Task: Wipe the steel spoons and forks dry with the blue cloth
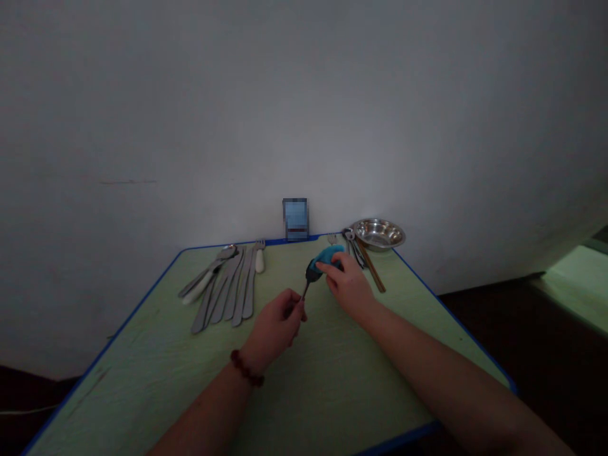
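Background: a plain grey-white wall rises behind everything, with dark floor showing to the right.

Surface: a pale green desk with a blue edging runs up to the wall.

Landmark: a shallow stainless steel bowl sits at the desk's far right corner, against the wall.

Left hand: the left hand is near the middle of the desk, well in front of and to the left of the bowl. A reddish-brown bead bracelet circles its wrist.

Left grip: fingers and thumb press together, pinching the thin handle of a metal spoon.

Right hand: the right hand is just in front of the bowl, slightly left of it, beside the left hand but not touching it.

Right grip: fingers and thumb close over a blue cloth, pressing it against the spoon's head.

Spoon: it tilts up and away from the left hand, its head dark and partly against the cloth, in front of the bowl and to its left.

Cutlery row: table knives lie side by side, far left of the bowl, with a white-handled fork at their far end.

Chopsticks: a wooden pair lies slanted just in front of the bowl.

Card: a blurred blue card stands against the wall, left of the bowl.
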Available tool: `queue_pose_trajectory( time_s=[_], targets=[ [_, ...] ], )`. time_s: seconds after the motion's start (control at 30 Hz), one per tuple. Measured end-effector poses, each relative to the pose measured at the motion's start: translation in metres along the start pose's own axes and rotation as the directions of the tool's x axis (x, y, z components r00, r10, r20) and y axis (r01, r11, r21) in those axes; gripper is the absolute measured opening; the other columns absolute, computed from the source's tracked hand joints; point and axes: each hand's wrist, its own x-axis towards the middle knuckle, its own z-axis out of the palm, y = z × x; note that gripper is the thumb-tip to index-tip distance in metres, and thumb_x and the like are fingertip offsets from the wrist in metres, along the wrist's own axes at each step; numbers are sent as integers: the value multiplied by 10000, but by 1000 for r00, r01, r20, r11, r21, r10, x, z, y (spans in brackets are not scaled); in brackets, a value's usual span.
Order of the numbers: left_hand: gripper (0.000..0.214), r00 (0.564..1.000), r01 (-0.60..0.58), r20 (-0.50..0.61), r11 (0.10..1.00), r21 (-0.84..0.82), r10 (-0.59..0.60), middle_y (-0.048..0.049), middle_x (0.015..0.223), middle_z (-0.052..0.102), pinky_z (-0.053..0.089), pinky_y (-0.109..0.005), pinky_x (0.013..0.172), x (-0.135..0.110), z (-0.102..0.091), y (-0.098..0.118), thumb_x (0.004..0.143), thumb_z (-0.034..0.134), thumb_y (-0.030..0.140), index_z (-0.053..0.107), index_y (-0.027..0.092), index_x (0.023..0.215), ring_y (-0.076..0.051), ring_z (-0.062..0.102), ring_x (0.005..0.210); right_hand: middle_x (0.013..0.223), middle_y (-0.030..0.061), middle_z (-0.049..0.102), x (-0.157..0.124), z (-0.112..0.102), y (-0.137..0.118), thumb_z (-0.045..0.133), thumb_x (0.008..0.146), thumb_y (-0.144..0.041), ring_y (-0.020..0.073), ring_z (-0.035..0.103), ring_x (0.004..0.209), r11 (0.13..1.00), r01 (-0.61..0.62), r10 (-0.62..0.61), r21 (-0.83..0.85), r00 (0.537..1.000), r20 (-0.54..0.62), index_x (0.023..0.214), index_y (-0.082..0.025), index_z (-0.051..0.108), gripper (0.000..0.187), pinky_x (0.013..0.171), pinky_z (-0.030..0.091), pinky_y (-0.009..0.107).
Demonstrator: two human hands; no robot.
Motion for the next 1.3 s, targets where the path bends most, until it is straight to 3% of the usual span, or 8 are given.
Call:
queue_pose_trajectory(
  time_s=[0.83, 1.3],
  targets=[
    [159, 999, -11, -50, 999, 45, 14, 89, 396, 389, 292, -190, 321, 1, -1, -1, 723, 402, 330, 405, 196, 639, -68, 354, 306, 886, 64, 489, -3, 0, -7, 454, 763, -128, 176, 442, 841, 992, 125, -126, 24, 989, 72, 989, -228, 594, 284, 715, 415, 309],
    [148, 995, -37, -98, 999, -9, 36, 97, 407, 393, 274, -191, 332, 0, -2, 0, 735, 405, 324, 389, 196, 662, -59, 329, 299, 835, 65, 473, 0, -2, -5, 446, 759, -108, 168, 437, 816, 992, 122, -123, 35, 991, 42, 961, -201, 610, 277, 731, 417, 298]
  ],
)
